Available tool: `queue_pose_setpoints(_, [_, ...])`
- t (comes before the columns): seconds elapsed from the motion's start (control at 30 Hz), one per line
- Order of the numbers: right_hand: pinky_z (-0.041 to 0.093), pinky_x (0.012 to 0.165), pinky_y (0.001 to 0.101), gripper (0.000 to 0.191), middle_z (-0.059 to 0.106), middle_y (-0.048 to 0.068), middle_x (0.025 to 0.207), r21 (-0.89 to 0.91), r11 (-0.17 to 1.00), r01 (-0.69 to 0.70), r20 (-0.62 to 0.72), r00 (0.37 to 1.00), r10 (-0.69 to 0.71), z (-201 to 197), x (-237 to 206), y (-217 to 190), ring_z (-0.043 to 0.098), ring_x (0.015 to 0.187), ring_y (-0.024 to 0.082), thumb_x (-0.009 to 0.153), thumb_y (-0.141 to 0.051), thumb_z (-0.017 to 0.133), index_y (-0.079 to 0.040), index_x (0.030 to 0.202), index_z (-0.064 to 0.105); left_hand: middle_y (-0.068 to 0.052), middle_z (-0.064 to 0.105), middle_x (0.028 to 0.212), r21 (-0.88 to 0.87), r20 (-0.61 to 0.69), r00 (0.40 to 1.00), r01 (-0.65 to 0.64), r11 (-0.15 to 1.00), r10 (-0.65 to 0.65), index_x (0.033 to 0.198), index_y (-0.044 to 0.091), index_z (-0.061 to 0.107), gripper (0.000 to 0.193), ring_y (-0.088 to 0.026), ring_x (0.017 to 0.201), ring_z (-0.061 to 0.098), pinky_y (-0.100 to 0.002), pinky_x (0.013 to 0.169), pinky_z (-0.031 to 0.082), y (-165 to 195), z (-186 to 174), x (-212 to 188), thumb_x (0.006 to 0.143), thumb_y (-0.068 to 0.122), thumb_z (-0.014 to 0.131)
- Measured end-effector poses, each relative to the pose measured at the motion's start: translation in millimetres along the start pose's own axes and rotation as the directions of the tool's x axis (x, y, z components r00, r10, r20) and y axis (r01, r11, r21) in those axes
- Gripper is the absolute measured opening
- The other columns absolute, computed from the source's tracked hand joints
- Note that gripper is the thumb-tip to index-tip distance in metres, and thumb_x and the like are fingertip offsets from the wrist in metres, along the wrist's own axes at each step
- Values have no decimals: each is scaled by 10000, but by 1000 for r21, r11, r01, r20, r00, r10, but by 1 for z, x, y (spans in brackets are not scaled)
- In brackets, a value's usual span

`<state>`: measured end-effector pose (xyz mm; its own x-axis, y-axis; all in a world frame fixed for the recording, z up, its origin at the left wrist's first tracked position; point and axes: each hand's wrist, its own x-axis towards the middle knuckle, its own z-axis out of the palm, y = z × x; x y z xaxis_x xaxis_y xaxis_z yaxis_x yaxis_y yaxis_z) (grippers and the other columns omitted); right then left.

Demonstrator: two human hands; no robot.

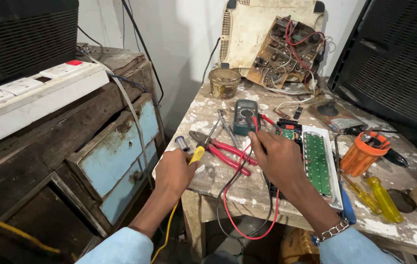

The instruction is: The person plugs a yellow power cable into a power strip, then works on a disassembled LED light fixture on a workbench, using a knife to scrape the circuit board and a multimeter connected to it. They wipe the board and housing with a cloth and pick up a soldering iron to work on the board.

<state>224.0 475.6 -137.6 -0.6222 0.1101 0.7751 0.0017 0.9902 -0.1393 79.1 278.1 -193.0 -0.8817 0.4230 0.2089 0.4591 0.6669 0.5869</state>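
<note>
Left hand (175, 172) closed around a soldering iron with yellow handle (197, 154); its thin metal shaft (212, 132) angles up and right over the table (247, 193), and a yellow cord drops from the fist past the table edge. Right hand (279, 157) lies palm down on the edge of a black device holding green circuit boards (317, 164); fingers bent, fingertips at the red and black probe leads (250, 146), but whether they pinch a lead cannot be told from this angle. A metal chain bracelet (333, 230) sits on that wrist.

Between the hands: red-handled pliers (223, 151) flat on the table, handles toward the right hand. Just beyond them a dark green multimeter (245, 116), leads looping down off the table front. A small cylindrical part (182, 143) lies near the left hand.

Right of the boards: orange cup holding tools (362, 154), two yellow-handled screwdrivers (382, 198), a blue-handled tool (348, 208) along the white tray rim. Far back: a rusty tin (224, 82) and an opened cream casing with an exposed brown board and red wires (286, 51). Left side: a worn wooden cabinet with blue drawer fronts (120, 146), with a white power strip (27, 93) on top.
</note>
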Motion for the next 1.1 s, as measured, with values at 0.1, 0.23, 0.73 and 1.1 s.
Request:
queue_pose_setpoints(0.1, [493, 523, 471, 284, 670, 159, 704, 0, 1000, -18, 14, 1000, 18, 1, -2, 1, 639, 591, 377, 988, -205, 675, -15, 778, 642, -199, 748, 857, 30, 1, 1000, 1, 1000, -1, 1028, 140, 817, 302, -364, 818, 736, -446, 778, 588, 2, -1, -1, 781, 315, 823])
queue_pose_setpoints(0.23, [496, 529, 470, 268, 678, 159, 713, 18, 1000, -7, 18, 1000, 6, 1, -5, 3, 647, 603, 375, 979, -188, 677, -10, 781, 643, -200, 751, 862, 29, 4, 1000, 0, 1000, -1, 1037, 142, 814, 306, -362, 827, 738, -447, 781, 589, 0, 0, 0, 780, 309, 823])
queue_pose_setpoints(0.73, [524, 548, 448, 228, 706, 151, 754, 48, 999, -7, 68, 998, 3, 7, -8, -8, 671, 624, 358, 917, -195, 722, -16, 783, 678, -208, 733, 848, 2, -89, 990, -110, 994, 110, 939, 63, 806, 290, -381, 817, 719, -465, 775, 572, -6, 12, -1, 754, 283, 842])
queue_pose_setpoints(1.1, [519, 547, 436, 221, 709, 132, 751, 60, 998, -13, 83, 997, 8, 11, -6, -6, 672, 608, 336, 910, -202, 726, -17, 797, 684, -217, 710, 833, -60, -124, 973, -204, 977, 195, 862, -3, 784, 396, -386, 785, 695, -464, 760, 549, -17, 17, 2, 704, 344, 891])
